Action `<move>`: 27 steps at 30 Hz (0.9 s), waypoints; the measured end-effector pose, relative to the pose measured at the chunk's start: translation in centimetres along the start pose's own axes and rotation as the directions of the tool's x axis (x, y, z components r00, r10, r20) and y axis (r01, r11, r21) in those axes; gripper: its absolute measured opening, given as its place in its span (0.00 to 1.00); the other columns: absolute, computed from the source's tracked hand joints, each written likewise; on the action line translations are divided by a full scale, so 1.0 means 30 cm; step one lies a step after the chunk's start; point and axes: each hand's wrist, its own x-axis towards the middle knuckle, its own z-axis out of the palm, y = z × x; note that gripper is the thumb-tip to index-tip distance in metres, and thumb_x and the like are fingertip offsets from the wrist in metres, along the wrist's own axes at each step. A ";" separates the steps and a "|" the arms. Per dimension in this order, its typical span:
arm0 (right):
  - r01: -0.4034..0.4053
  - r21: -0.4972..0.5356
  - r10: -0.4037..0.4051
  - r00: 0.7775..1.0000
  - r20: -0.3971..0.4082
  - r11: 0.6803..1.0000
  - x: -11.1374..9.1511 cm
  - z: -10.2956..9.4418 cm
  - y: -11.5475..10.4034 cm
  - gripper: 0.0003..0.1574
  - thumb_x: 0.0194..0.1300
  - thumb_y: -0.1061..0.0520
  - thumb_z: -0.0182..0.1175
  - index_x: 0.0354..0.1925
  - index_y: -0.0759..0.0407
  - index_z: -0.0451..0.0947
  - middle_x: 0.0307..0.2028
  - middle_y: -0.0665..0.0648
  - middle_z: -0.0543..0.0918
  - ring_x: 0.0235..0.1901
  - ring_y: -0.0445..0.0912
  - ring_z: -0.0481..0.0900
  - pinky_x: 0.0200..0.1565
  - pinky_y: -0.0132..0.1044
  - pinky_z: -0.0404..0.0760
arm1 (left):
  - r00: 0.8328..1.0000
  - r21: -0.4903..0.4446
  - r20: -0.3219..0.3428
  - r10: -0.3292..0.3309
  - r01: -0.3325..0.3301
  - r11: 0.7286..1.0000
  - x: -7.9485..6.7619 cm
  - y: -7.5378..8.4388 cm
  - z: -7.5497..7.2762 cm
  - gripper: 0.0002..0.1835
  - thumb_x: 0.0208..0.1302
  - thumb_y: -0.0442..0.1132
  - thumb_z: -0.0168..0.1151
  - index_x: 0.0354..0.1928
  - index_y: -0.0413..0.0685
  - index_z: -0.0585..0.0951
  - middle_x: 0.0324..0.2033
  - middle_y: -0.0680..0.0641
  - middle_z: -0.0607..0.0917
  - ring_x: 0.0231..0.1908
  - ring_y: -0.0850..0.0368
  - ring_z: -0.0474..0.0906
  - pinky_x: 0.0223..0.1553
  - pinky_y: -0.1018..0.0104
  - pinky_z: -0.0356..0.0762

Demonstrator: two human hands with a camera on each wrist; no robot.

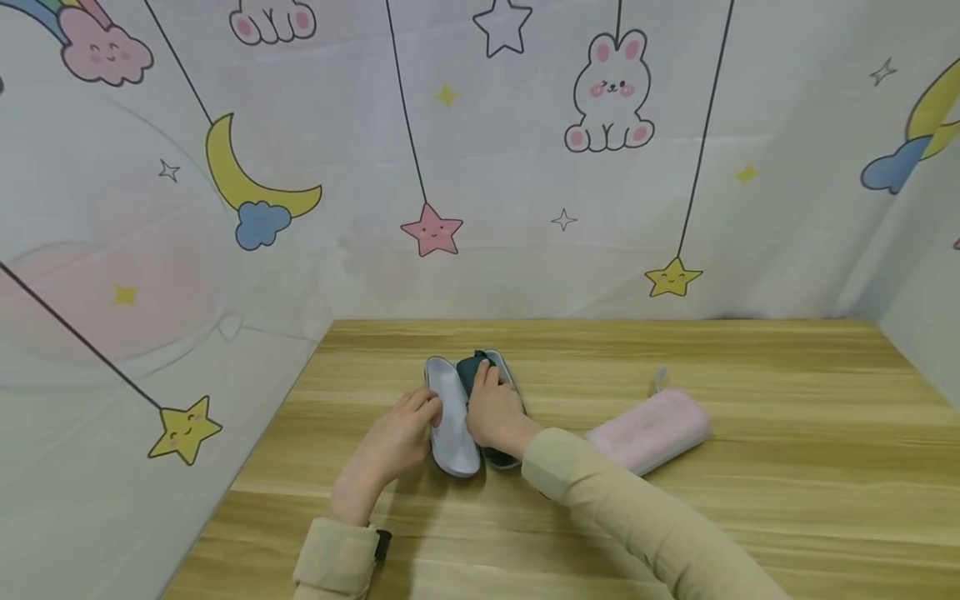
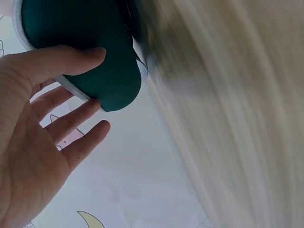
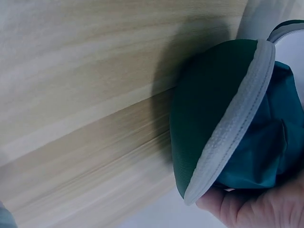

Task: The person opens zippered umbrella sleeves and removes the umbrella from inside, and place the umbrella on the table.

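A dark green zip case (image 1: pixel 454 429) with a pale grey lining lies spread open, its two halves side by side. My left hand (image 1: pixel 397 433) holds the left half by its outer edge. In the left wrist view the thumb lies across the green shell (image 2: pixel 114 88), the other fingers being spread along its rim. A folded dark green umbrella (image 1: pixel 470 372) sits in the right half, its cloth (image 3: pixel 259 152) creased beside the grey zip edge. Over it, my right hand (image 1: pixel 498 417) grips the umbrella with bent fingers; the palm side is hidden.
A pink case (image 1: pixel 656 425) with a small strap rests on the wooden table (image 1: pixel 787 500), right of the green case and partly behind my right sleeve. White cloth (image 1: pixel 525 275) printed with stars and a rabbit hangs behind the table and at both sides.
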 end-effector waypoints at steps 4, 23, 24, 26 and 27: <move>-0.012 0.054 0.012 1.000 0.004 0.998 -0.001 -0.001 0.001 0.50 0.68 0.44 0.54 0.73 0.72 0.45 0.58 0.69 0.68 0.30 0.47 0.74 0.27 0.31 0.77 | 1.000 0.002 -0.009 0.008 -0.008 1.000 -0.004 -0.004 0.001 0.17 0.44 0.19 0.61 0.30 0.47 0.70 0.39 0.50 0.74 0.42 0.51 0.73 0.37 0.61 0.71; 0.016 0.188 -0.003 0.998 -0.065 0.982 -0.017 -0.036 0.001 0.51 0.67 0.44 0.56 0.72 0.73 0.47 0.64 0.73 0.66 0.27 0.48 0.77 0.27 0.36 0.78 | 0.998 0.016 -0.041 0.045 -0.044 0.999 -0.008 -0.011 0.015 0.18 0.43 0.21 0.66 0.31 0.48 0.71 0.38 0.50 0.74 0.39 0.52 0.73 0.34 0.63 0.70; 0.016 0.210 -0.003 0.998 -0.063 0.978 -0.019 -0.039 0.001 0.50 0.67 0.45 0.56 0.72 0.73 0.47 0.64 0.74 0.65 0.28 0.49 0.77 0.27 0.36 0.78 | 0.998 0.017 -0.041 0.045 -0.044 0.999 -0.009 -0.010 0.014 0.18 0.43 0.21 0.66 0.31 0.48 0.71 0.38 0.50 0.74 0.39 0.52 0.73 0.33 0.63 0.70; 0.013 0.249 0.000 0.999 -0.054 0.968 -0.025 -0.043 0.003 0.50 0.68 0.46 0.55 0.72 0.72 0.46 0.65 0.74 0.63 0.28 0.50 0.77 0.26 0.36 0.77 | 0.998 0.020 -0.036 0.042 -0.042 0.999 -0.011 -0.010 0.013 0.18 0.44 0.21 0.66 0.31 0.48 0.71 0.37 0.50 0.74 0.38 0.52 0.73 0.33 0.63 0.70; 0.013 0.263 0.000 0.999 -0.050 0.965 -0.028 -0.046 0.003 0.49 0.68 0.46 0.54 0.72 0.72 0.46 0.66 0.74 0.62 0.27 0.50 0.77 0.24 0.36 0.76 | 0.998 0.022 -0.035 0.042 -0.041 0.999 -0.012 -0.011 0.012 0.18 0.45 0.22 0.66 0.30 0.48 0.71 0.37 0.50 0.74 0.38 0.52 0.73 0.33 0.63 0.70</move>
